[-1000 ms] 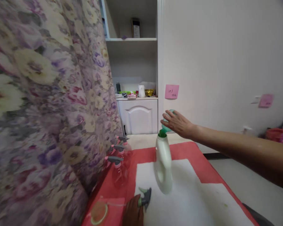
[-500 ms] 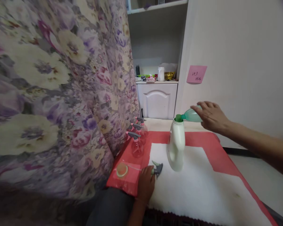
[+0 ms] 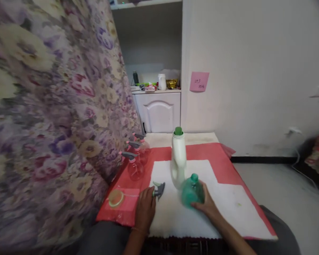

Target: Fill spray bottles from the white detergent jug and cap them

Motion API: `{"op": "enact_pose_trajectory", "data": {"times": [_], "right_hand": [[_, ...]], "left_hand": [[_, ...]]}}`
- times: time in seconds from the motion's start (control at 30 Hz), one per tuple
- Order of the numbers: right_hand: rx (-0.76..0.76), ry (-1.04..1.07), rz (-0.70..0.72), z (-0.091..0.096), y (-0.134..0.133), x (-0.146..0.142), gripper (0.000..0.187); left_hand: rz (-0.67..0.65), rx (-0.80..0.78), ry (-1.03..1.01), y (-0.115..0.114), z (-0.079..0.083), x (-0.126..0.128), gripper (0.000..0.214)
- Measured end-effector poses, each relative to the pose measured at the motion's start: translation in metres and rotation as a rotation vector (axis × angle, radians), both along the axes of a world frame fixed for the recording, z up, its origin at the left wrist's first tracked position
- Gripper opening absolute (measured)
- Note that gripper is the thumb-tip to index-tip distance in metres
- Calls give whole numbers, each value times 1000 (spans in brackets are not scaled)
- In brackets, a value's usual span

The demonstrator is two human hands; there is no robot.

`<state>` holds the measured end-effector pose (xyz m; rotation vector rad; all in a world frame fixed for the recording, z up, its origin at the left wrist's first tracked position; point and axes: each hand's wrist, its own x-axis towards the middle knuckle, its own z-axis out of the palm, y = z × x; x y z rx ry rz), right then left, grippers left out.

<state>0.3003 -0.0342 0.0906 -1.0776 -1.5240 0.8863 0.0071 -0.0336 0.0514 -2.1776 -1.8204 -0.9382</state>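
Observation:
Rounded and green, a clear bottle body (image 3: 190, 193) stands upright over the white cloth, its open neck up. My right hand (image 3: 206, 202) is curled around its right side, closed on it. Behind and left of it stands a pale green jug (image 3: 179, 161) with a green funnel-like piece (image 3: 178, 131) in its mouth. At the cloth's left edge, my left hand (image 3: 145, 203) is closed on a spray trigger head (image 3: 158, 190), grey with a pale green lever. Its thin tube reaches left toward a round yellowish lid (image 3: 116, 198). Part of the trigger head is hidden by my fingers.
Several pink spray bottles (image 3: 135, 170) with grey triggers line the table's left side by the floral curtain (image 3: 69, 106). The white cloth (image 3: 180, 221) lies over a red table cover (image 3: 202, 150). A cupboard (image 3: 158, 111) stands behind.
My right hand has brought the green bottle down from the jug's mouth to the cloth, turning it from tipped to upright. My left hand still holds the trigger head. The view has shifted right.

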Motion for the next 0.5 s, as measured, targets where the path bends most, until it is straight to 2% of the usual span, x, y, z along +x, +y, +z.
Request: {"op": "enact_pose_trajectory", "data": {"times": [0.07,0.13,0.37,0.5], "right_hand": [[-18,74,39,-15,-11,-14,83],[-44,87,74,-20,-16,-20,84],[-74,70,36,-10,-12,-12,94],[-62,74,24,-12,-10,-12,98]], "left_hand": [[-18,-14,29,3,4,-1,33],[-29,-29,50,7,6,-2,32],[-86,-67,106,21,10,-5,32],[-65,-86,143,17,25,-3,35]]}}
